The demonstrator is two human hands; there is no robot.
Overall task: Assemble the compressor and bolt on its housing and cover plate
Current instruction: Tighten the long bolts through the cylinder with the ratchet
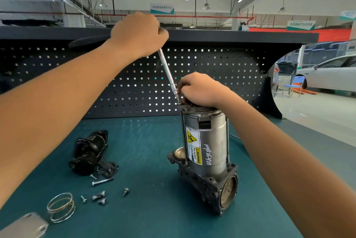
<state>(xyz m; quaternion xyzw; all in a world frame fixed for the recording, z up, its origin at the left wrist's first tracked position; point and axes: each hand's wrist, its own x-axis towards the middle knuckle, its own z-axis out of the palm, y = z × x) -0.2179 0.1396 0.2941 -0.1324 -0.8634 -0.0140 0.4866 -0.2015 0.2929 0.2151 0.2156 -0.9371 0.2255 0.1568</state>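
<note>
The compressor point(207, 147) stands upright on the green bench mat, a silver cylinder with a yellow warning label on a dark cast base. My left hand point(137, 33) grips the head of a ratchet with a black handle and a long silver extension point(167, 72). The extension slants down to a bolt at the top left rim of the cylinder. My right hand point(200, 89) rests on the cylinder's top cap, its fingers curled by the extension's tip. A grey cover plate point(25, 226) lies at the bottom left corner.
A black plastic housing part point(90, 153) lies left of the compressor. Near it are one long bolt point(103, 181), several short bolts point(100, 197) and a wire spring ring point(60, 208). A dark pegboard point(221, 76) backs the bench. The bench's right edge runs close behind my right arm.
</note>
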